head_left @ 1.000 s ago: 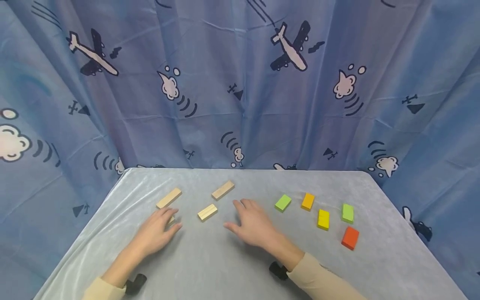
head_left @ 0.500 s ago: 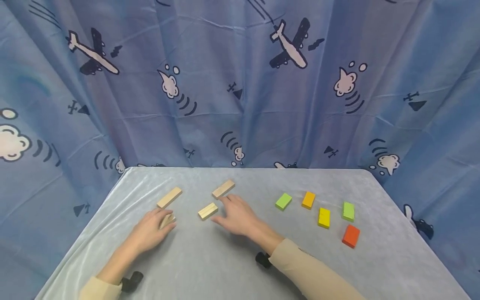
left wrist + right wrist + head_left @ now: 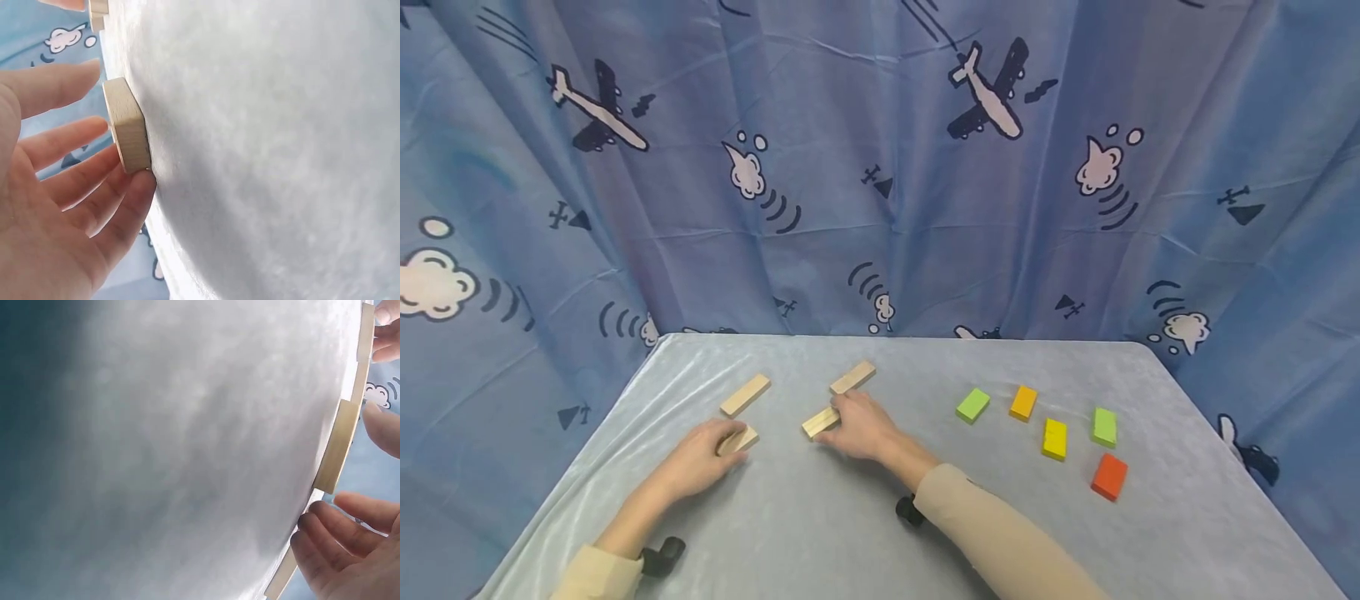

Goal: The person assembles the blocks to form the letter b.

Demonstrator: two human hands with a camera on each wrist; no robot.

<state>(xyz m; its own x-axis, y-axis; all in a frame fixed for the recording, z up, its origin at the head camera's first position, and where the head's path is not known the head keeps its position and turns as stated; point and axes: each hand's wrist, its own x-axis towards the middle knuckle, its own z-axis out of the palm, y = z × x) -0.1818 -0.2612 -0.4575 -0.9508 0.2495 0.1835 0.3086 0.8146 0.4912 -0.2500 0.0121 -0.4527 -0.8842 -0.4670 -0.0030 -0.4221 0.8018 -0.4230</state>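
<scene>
On the left of the head view my left hand (image 3: 694,460) is at a small plain wooden block (image 3: 745,440). In the left wrist view its fingertips (image 3: 142,181) meet the lower end of that block (image 3: 128,125), while the thumb lies a little apart from it. My right hand (image 3: 863,427) reaches over the right end of a second wooden block (image 3: 818,422). The right wrist view has this block (image 3: 337,447) between the spread thumb and fingers, with small gaps on both sides. The fingers of both hands are only lightly bent.
Two longer wooden blocks lie farther back, one at left (image 3: 745,395) and one nearer the middle (image 3: 853,377). Right of them are two green blocks (image 3: 973,405), an orange block (image 3: 1023,402), a yellow block (image 3: 1054,439) and a red block (image 3: 1109,477). A blue curtain (image 3: 820,192) hangs behind the cloth-covered table (image 3: 805,525).
My right hand has moved left to the middle wooden block and now overlaps its end. My left hand has drawn back slightly, leaving more of its block visible. The blocks stay in place.
</scene>
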